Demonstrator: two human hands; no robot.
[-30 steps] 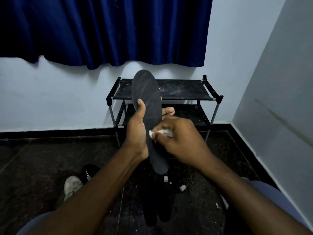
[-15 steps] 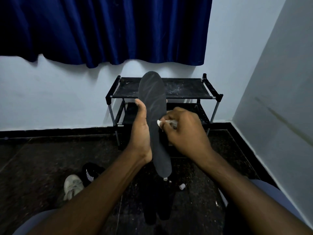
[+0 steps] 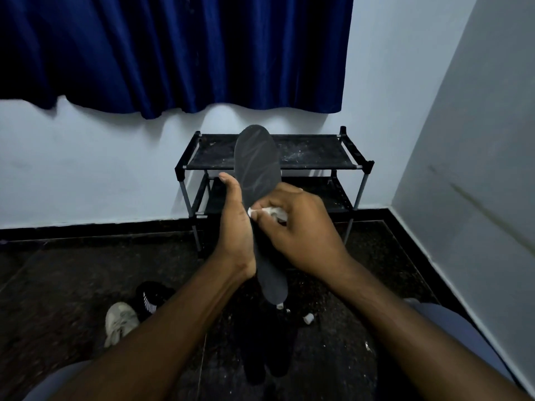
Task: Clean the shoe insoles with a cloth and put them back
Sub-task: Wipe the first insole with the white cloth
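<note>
- The dark insole (image 3: 256, 166) stands upright in the air in front of you.
- Your left hand (image 3: 236, 227) grips its edge, with the fingers wrapped behind it.
- Your right hand (image 3: 298, 230) pinches a small white cloth (image 3: 270, 211) against it with bent fingers.
- A black shoe rack (image 3: 318, 153) stands behind, by the wall (image 3: 86, 169), under a blue curtain (image 3: 173, 53).
- A white shoe (image 3: 120, 321) and a black shoe (image 3: 152, 298) lie on the dark floor (image 3: 58, 285).

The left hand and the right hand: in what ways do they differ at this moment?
The left hand grips the dark insole at its left edge, thumb pointing up; the right hand pinches a white cloth. The left hand only holds the insole; the right hand presses the cloth against its surface. Both touch the same insole, held roughly upright in front of the black rack.
</note>
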